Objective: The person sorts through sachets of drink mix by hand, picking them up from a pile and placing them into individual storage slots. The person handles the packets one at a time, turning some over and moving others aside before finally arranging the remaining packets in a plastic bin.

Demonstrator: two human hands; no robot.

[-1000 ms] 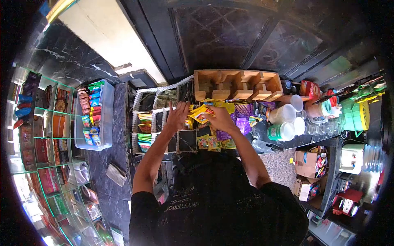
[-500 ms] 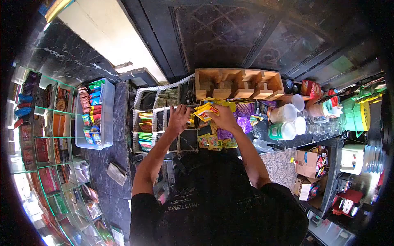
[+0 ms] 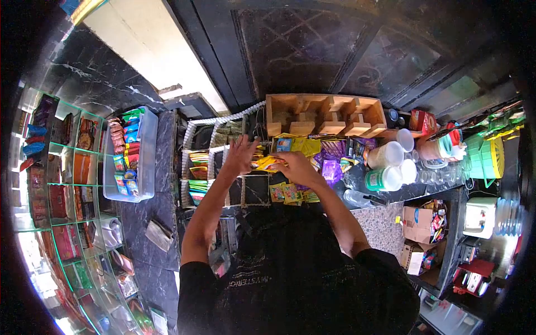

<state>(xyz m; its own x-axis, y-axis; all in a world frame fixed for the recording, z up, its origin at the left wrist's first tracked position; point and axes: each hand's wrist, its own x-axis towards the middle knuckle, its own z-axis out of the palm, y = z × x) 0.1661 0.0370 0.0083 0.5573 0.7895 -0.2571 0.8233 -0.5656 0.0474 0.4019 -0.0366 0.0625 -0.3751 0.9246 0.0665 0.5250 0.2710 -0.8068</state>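
Sachets update: right hand (image 3: pixel 297 167) pinches the yellow sachets (image 3: pixel 267 163), now lower & flatter than half a sec ago, so closer to the white rack (image 3: pixel 218 120) slots. Left hand (image 3: pixel 240 153) is just beside them, fingers splayed wider, holding nothing. Can't tell if it's touching tbh.

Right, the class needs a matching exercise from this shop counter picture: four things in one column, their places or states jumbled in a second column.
1 wooden rack
2 clear tub
3 yellow sachets
4 left hand

A held by the right hand
B spread open
C far side of the counter, beyond both hands
D left of the counter, full of packets

Pairs: 1-C, 2-D, 3-A, 4-B
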